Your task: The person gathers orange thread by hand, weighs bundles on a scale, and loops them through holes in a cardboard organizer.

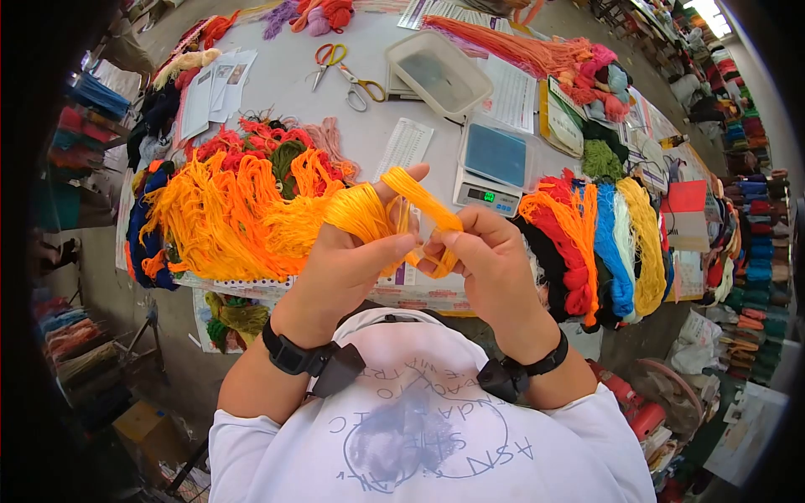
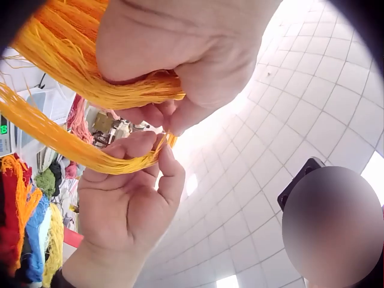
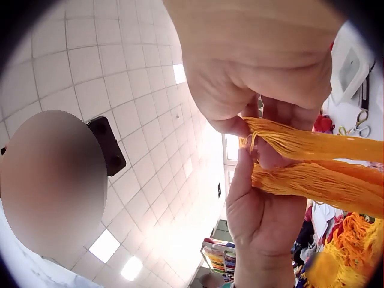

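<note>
A golden-yellow skein of yarn [image 1: 359, 216] is stretched between both hands, over the near edge of the table. My left hand [image 1: 335, 267] grips its thicker bundle, which passes through the palm, thumb toward the other hand. With bent fingers, my right hand [image 1: 495, 267] holds the other part of the loop. Thumbs and fingertips of both hands meet at the skein's gathered end; in the left wrist view, a thin strand [image 2: 163, 141] is pinched there. Beneath and left of the left hand lies a large heap of orange yarn [image 1: 226, 218].
Beyond the hands are a digital scale [image 1: 495, 159], a plastic tub [image 1: 440, 71], scissors [image 1: 362, 88] and a printed sheet [image 1: 405, 144]. Red, blue and yellow hanks [image 1: 616, 243] lie along the right edge. Coral yarn [image 1: 511, 46] lies at the back.
</note>
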Available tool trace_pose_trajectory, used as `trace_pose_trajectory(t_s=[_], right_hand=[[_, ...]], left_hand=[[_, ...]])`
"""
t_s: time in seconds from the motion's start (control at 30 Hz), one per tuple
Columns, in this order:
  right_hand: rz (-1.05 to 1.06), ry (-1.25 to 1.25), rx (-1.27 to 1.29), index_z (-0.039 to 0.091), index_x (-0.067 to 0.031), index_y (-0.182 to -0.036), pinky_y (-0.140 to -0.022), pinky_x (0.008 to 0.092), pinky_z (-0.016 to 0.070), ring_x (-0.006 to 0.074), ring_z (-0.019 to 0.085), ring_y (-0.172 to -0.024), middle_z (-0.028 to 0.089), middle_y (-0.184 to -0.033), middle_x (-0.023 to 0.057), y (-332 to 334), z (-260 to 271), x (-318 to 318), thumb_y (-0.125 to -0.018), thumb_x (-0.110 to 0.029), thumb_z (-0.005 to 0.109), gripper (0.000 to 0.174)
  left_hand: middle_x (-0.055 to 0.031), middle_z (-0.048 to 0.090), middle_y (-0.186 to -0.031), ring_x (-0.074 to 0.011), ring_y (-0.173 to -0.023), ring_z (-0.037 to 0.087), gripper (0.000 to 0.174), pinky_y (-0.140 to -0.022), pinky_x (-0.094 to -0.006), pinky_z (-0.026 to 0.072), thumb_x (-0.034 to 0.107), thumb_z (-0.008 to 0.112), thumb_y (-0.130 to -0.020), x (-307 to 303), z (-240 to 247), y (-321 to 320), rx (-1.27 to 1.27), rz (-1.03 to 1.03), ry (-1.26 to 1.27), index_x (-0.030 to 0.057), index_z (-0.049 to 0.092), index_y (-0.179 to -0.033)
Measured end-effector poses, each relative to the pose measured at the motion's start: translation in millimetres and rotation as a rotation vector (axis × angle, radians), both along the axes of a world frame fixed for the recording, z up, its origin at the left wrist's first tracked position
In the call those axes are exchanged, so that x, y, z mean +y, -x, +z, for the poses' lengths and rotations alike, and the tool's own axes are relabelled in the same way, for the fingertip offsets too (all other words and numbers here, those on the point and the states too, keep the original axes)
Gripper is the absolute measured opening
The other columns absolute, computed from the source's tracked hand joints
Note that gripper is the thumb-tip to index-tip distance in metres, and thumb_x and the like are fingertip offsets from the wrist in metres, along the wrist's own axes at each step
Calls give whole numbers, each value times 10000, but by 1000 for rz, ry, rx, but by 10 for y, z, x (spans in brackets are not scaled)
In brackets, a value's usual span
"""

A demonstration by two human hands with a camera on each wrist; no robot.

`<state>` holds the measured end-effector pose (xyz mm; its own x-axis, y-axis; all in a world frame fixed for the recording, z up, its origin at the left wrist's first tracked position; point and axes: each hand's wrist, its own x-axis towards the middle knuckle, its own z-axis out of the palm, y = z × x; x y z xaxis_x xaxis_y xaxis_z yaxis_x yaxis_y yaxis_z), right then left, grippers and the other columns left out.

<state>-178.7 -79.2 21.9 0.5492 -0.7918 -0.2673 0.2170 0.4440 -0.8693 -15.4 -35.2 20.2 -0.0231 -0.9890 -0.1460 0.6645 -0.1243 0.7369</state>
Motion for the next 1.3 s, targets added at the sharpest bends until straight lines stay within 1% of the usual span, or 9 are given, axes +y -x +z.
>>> trace_pose_trajectory(t_s=[0.3, 0.4, 0.47, 0.5, 0.63, 0.7, 1.07, 1.23, 1.3], right_hand=[[257, -192, -173, 585, -67, -841, -449, 210, 269, 39, 351, -502, 401, -597, -54, 310, 99, -408, -905, -172, 523, 138], [-570, -394, -350, 575, -52, -952, -418, 212, 264, 50, 296, -457, 303, -563, -60, 696, -119, -957, -909, -175, 475, 164], [-667, -308, -269, 558, -39, -1012, -419, 212, 276, 57, 325, -469, 351, -593, -49, 768, -202, -1066, -918, -197, 419, 230], [-633, -214, -171, 557, -35, -1029, -422, 214, 281, 59, 338, -478, 367, -610, -46, 662, -126, -1006, -923, -211, 400, 259], [-356, -152, -44, 553, -11, -1083, -436, 224, 312, 78, 376, -498, 440, -656, -25, 256, -93, -822, -946, -244, 388, 317], [-254, -165, -23, 558, -5, -1076, -441, 225, 320, 83, 380, -501, 458, -666, -17, 27, -45, -749, -953, -253, 394, 322], [341, 54, 497, 618, -3, -885, -564, 213, 471, 111, 609, -646, 636, -791, 71, -397, 219, -253, -915, -238, 552, 246], [99, 661, 585, 624, -19, -891, -718, 260, 476, 140, 590, -825, 626, -900, 67, -216, -65, -185, -851, -138, 607, 127], [43, 707, 450, 626, -24, -891, -759, 276, 468, 150, 577, -878, 614, -931, 67, -265, 17, -140, -815, -101, 638, 109]], left_hand=[[38, 345, -623, -57, -497, 344, 495, -401, -207, 268, 205, 499, -914, 8, -344, -390, 222, -566, -34, -17, 380, -1340], [44, 295, -577, -66, -486, 325, 449, -414, -213, 283, 250, 438, -955, 25, -514, -457, 555, -571, 53, 23, 396, -1339], [26, 282, -585, -83, -493, 304, 425, -446, -239, 306, 274, 376, -981, 20, -497, -403, 948, -227, 81, 84, 395, -1361], [-35, 517, -727, -145, -674, 528, 411, -611, -296, 466, 289, 341, -988, -18, -573, -389, 936, -181, 158, 149, 398, -1371], [-118, 562, -1172, -276, -1105, 535, 409, -877, -426, 479, 299, 351, -982, -28, -364, -269, 753, 21, 6, 194, 397, -1375], [-84, 370, -1431, -375, -1343, 270, 412, -1008, -558, 359, 301, 349, -977, -45, -487, -250, 834, -53, 109, 221, 387, -1379], [-122, 319, -1454, -349, -1335, 285, 480, -1051, -500, 298, 431, 325, -964, -97, -404, -283, 672, 38, 394, 214, 387, -1388], [-164, 248, -1479, -372, -1349, 247, 592, -1078, -519, 231, 588, 308, -916, -138, -413, -308, 509, -29, 350, 229, 418, -1374], [-167, 255, -1471, -282, -1312, 330, 725, -1053, -409, 303, 619, 314, -904, -180, -411, -240, 396, -149, 397, 80, 386, -1383]])
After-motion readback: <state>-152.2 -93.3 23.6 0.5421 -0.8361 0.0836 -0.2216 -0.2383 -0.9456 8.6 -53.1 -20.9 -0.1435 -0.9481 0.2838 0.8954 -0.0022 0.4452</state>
